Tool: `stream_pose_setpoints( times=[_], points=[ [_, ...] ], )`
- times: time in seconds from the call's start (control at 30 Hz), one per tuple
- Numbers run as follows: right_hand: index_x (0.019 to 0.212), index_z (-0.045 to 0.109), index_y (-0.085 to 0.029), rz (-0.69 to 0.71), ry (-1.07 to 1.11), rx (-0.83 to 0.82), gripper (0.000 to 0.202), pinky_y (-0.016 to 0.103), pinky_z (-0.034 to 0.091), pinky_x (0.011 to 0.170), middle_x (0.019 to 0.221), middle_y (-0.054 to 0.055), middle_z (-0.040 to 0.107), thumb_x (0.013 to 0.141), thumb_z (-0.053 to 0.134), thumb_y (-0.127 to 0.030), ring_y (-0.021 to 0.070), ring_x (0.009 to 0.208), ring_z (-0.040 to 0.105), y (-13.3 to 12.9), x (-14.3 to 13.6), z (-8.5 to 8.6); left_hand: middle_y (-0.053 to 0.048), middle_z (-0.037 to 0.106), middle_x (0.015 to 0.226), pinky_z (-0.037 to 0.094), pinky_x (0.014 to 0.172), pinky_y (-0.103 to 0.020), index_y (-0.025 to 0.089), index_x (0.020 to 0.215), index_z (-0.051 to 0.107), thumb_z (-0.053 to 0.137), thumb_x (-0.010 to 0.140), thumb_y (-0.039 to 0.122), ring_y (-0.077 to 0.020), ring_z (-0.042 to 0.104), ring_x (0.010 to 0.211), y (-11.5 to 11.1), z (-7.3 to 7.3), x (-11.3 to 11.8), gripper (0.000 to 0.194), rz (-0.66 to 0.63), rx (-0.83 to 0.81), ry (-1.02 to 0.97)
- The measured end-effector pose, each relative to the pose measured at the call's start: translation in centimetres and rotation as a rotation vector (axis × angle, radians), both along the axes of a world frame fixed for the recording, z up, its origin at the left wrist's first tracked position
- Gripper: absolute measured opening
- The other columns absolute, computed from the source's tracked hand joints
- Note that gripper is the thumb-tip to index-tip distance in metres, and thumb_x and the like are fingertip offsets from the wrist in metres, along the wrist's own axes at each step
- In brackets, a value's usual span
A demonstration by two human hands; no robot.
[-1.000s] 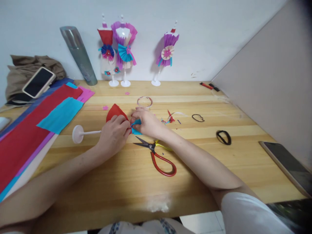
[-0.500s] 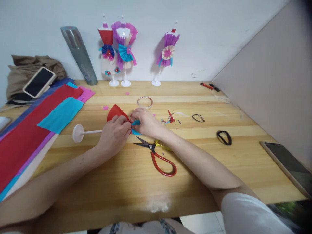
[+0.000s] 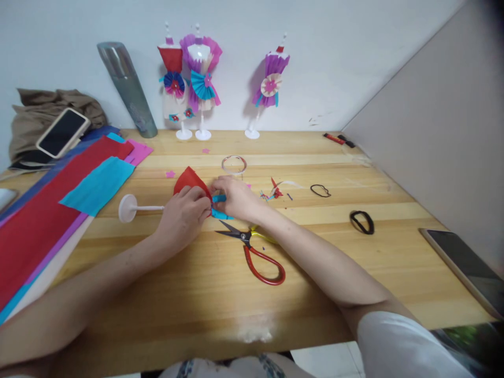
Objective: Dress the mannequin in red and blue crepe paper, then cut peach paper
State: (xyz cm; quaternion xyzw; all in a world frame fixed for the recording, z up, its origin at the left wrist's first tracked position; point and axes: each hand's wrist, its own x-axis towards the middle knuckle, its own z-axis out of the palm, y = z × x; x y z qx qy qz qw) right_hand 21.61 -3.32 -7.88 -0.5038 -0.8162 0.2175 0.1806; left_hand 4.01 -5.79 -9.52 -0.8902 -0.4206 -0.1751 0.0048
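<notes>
Pinching, head view: left hand has its grip on a pointed red paper-like sheet over the light wooden surface; stem of white round-based stand runs under that hand. Right hand curled at bright-blue strip beside the sheet; fingertips hidden, grip undeterminable. Black-bladed, red-and-yellow-handled scissors near both.

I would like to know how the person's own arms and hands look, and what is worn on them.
The left hand and the right hand are both bare, with no glove, watch or bracelet visible. A short, plain white fabric sleeve covers the right upper arm, leaving the right forearm uncovered. The left forearm is bare too.
</notes>
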Motion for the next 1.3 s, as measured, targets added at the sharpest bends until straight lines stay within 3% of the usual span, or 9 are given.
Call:
stream_pose_setpoints(
  times=[0.17, 0.47, 0.83, 1.3],
  points=[
    [0.097, 0.073, -0.014, 0.018, 0.012, 0.006, 0.025, 0.034, 0.047, 0.086, 0.102, 0.011, 0.070, 0.074, 0.071, -0.009, 0.0237, 0.098, 0.063, 0.13, 0.18, -0.05, -0.008, 0.066, 0.091, 0.047, 0.073, -0.035, 0.017, 0.082, 0.067, 0.060, 0.089, 0.018, -0.0238, 0.057, 0.085, -0.17, 0.00, 0.17, 0.010, 0.027, 0.020, 0.007],
    [0.097, 0.074, -0.017, 0.002, -0.004, -0.008, 0.026, 0.035, 0.048, 0.085, 0.102, 0.011, 0.070, 0.073, 0.069, -0.008, 0.0255, 0.098, 0.063, 0.17, 0.03, -0.28, -0.009, 0.067, 0.093, 0.043, 0.070, -0.034, 0.018, 0.072, 0.067, 0.050, 0.095, 0.016, -0.0217, 0.055, 0.083, -0.23, -0.28, 0.14, 0.028, 0.003, 0.057, 0.036],
    [0.097, 0.073, -0.014, 0.050, 0.006, 0.012, 0.023, 0.035, 0.048, 0.085, 0.101, 0.012, 0.071, 0.075, 0.070, -0.008, 0.0245, 0.096, 0.064, 0.22, 0.46, 0.31, -0.008, 0.068, 0.095, 0.044, 0.071, -0.034, 0.019, 0.074, 0.069, 0.055, 0.092, 0.017, -0.0221, 0.056, 0.086, 0.08, -0.34, -0.22, 0.023, -0.013, 0.017, -0.004],
    [0.092, 0.072, -0.016, 0.028, -0.034, -0.013, 0.022, 0.037, 0.048, 0.089, 0.103, 0.011, 0.070, 0.074, 0.065, -0.007, 0.0267, 0.105, 0.062, 0.22, -0.11, -0.22, -0.009, 0.067, 0.095, 0.044, 0.071, -0.034, 0.019, 0.071, 0.068, 0.053, 0.093, 0.017, -0.0223, 0.055, 0.085, 0.08, -0.58, -0.15, 0.026, -0.022, 0.037, -0.026]
  ],
)
